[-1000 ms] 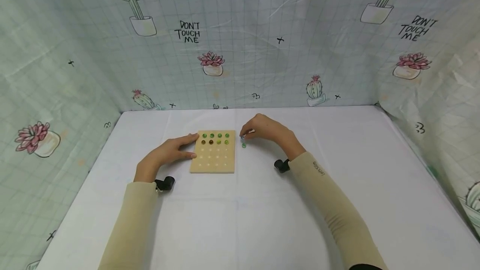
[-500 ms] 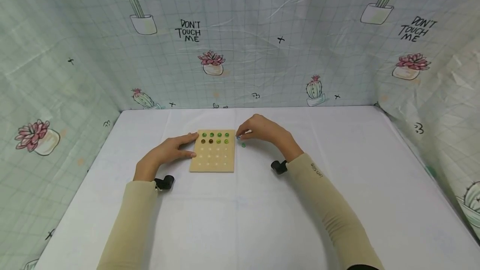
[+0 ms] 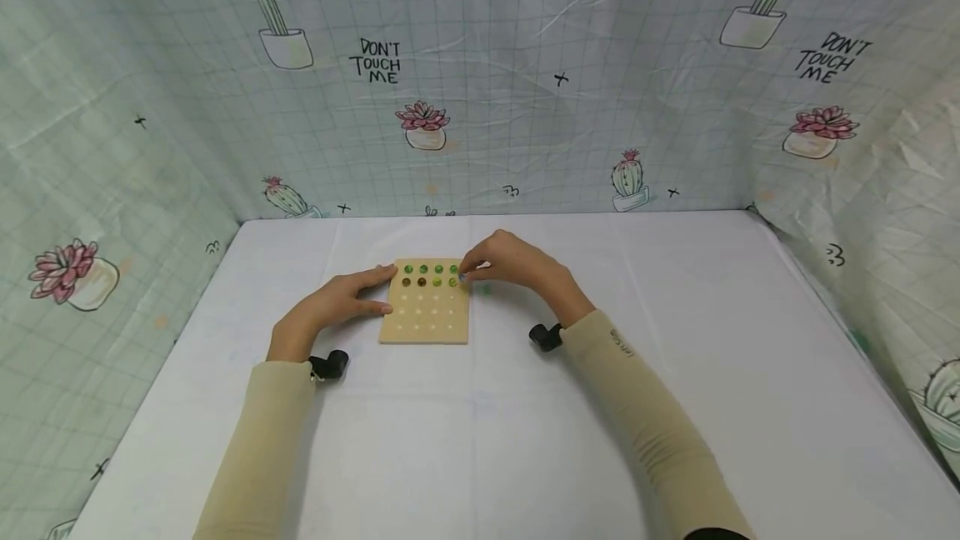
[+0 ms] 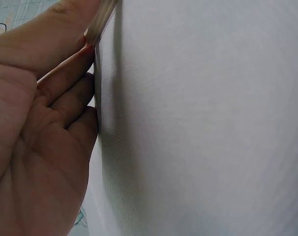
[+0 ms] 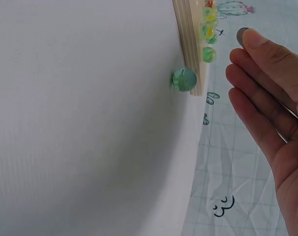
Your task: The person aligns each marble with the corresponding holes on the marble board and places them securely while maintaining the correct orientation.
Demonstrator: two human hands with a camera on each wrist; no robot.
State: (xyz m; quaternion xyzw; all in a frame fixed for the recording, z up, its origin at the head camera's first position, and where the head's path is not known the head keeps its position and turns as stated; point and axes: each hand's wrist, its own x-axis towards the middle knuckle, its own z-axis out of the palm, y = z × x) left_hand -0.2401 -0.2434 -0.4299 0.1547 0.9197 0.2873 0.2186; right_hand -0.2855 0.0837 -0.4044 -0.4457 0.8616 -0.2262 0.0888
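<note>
A square wooden board (image 3: 423, 315) with rows of shallow dimples lies on the white table. Green, brown and yellow-green marbles (image 5: 208, 30) fill its two far rows. My left hand (image 3: 337, 300) rests at the board's left edge, its thumb and fingers spread along the side. In the left wrist view its fingers lie beside the board's edge (image 4: 101, 24). My right hand (image 3: 513, 263) is over the far right part of the board and pinches a small bluish marble (image 3: 462, 277), which looks dark in the right wrist view. One green marble (image 5: 184, 79) sits on the table just right of the board.
The white table (image 3: 420, 440) spreads out around the board. Behind it and at both sides hangs a cloth (image 3: 480, 107) printed with cacti. A black wrist camera (image 3: 545, 337) is strapped below the right hand, another (image 3: 330, 365) below the left.
My right hand has moved left with the pinched marble, from beside the board to above its far right part. The left hand and the board have stayed in place.
</note>
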